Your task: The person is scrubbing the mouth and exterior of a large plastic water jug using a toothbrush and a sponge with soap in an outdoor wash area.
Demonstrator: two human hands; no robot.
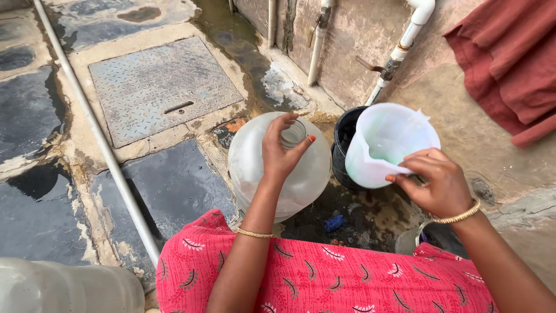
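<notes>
I had my left hand point(282, 152) closed around the narrow neck of the big clear water jug point(278, 165), fingers curled over the open mouth, steadying it where it stood upright on the wet stone floor point(174, 185) just in front of my knees. My right hand point(437, 182) gripped the white plastic jug point(388, 144) by its near side, thumb and fingers pinching the rim and handle. It hung tilted, spout turned toward the big jug's mouth, above the black bucket point(346, 145) that sat touching the clear jug on its right.

As far as I could judge, the filling had barely begun: the big jug looked mostly empty, though its cloudy wall hid any water level, and the white jug's inside showed no water that I could make out. Nothing was streaming between them, so the pouring itself seemed yet to be done.

Both forearms reached forward and down from my lap, the left wrist bent over the neck, the right wrist cocked inward.
</notes>
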